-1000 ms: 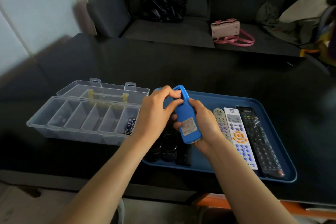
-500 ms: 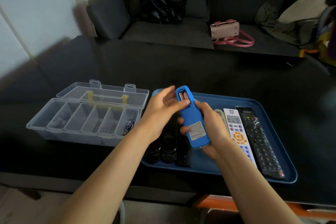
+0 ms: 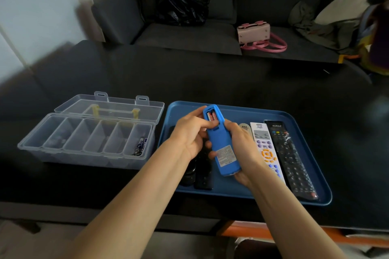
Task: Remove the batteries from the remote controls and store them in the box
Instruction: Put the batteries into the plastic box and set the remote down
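Note:
Both hands hold a blue remote back side up over the blue tray. Its battery bay at the far end is open and shows red batteries. My left hand grips the remote's left side, thumb near the bay. My right hand cradles it from the right and below. A clear plastic box with its lid open stands to the left, and batteries lie in its rightmost compartment.
On the tray lie a white remote with orange buttons, a long black remote, a grey remote partly hidden by my right hand, and dark remotes under my hands. A sofa with a black bag and pink handbag stands behind the table.
The blue remote's battery cover has come off, exposing red batteries. The remote has tilted lower toward the tray, and my left thumb has shifted to the side of the open bay.

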